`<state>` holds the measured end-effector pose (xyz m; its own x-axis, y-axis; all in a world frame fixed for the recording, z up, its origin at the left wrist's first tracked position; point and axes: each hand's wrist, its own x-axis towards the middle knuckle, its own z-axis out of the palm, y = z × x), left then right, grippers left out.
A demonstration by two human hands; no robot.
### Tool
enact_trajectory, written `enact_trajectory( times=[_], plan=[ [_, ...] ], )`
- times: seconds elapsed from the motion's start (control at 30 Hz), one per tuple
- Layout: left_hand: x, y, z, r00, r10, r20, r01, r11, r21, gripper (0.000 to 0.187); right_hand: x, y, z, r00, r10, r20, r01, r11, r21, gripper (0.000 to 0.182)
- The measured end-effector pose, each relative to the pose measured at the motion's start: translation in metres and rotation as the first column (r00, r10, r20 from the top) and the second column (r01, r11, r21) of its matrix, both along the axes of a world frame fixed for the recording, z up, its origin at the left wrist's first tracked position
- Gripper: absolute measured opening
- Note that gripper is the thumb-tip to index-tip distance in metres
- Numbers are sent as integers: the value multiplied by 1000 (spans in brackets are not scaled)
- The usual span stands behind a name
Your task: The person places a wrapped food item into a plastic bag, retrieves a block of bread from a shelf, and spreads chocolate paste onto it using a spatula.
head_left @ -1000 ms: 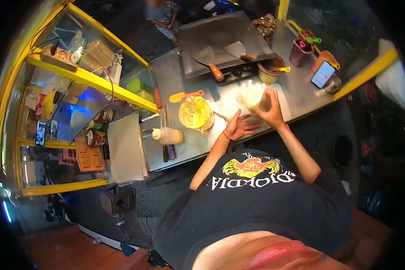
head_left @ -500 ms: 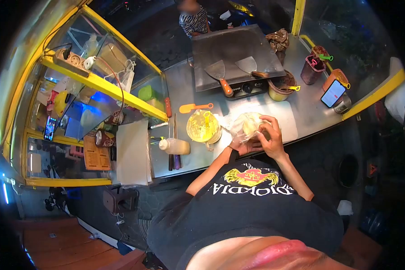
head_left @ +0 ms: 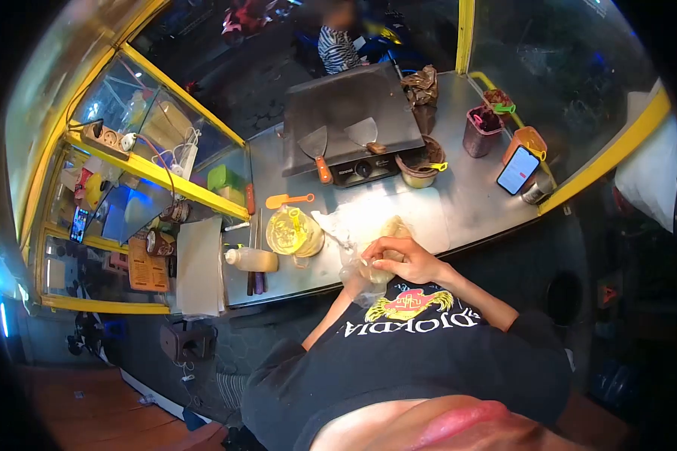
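Note:
A clear plastic bag (head_left: pixel 359 272) with something pale inside is held close against my shirt, over the counter's near edge. My left hand (head_left: pixel 356 289) supports it from below and is mostly covered by the plastic. Across the top, my right hand (head_left: pixel 408 263) has its fingers bent and closed on the bag. What the pale contents are, I cannot make out. To the left stands a clear jug (head_left: pixel 293 233) of yellowish mixture with a yellow utensil in it. An orange spatula (head_left: pixel 289 201) lies behind the jug, and a squeeze bottle (head_left: pixel 253 259) rests on its side.
A flat griddle (head_left: pixel 346 105) bears two scrapers (head_left: pixel 320 154). Right of it are a tub with a yellow-handled utensil (head_left: pixel 420 174), sauce containers (head_left: pixel 483 131) and a propped phone (head_left: pixel 517 169). Yellow-framed glass shelving (head_left: pixel 165 177) borders the left. A person (head_left: pixel 338 49) is beyond the griddle.
The view has shifted, so the counter appears further left. Both hands have drawn the bag nearer my chest, and my right hand has turned from its side to over its top.

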<state>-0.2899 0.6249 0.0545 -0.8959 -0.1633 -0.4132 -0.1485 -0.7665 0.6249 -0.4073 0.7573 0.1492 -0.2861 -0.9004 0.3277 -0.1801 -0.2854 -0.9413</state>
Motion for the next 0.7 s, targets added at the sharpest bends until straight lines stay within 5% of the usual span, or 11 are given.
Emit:
enact_trajectory(
  times=[0.13,0.33,0.37,0.4,0.5,0.6,0.67,0.7],
  plan=[
    [-16,32,5,987,139,-85,-137,990,25,60,-21,18,10,995,96,-27,-96,995,22,18],
    [-45,66,-23,915,356,-187,-315,924,217,67,-55,51,-6,995,3,-95,-11,996,-83,21],
    [-48,67,-36,880,445,-165,-365,857,363,68,-64,57,-21,992,35,-118,-40,998,-39,44],
    [-47,71,-38,891,424,-161,-344,864,368,68,-67,65,-31,993,11,-116,-15,999,-34,44],
    [-50,73,-53,839,525,-141,-517,851,96,63,-66,85,-68,944,53,327,-168,927,335,98],
    [-58,76,-49,818,567,-94,-568,823,22,64,-59,102,-76,848,8,531,-274,863,425,97],
    [-68,85,-31,822,565,-71,-561,825,75,63,-56,110,-69,853,-67,518,-221,852,475,87],
    [-72,82,-33,814,573,-96,-572,819,42,64,-57,110,-84,731,-11,682,-326,873,363,80]
  ],
)
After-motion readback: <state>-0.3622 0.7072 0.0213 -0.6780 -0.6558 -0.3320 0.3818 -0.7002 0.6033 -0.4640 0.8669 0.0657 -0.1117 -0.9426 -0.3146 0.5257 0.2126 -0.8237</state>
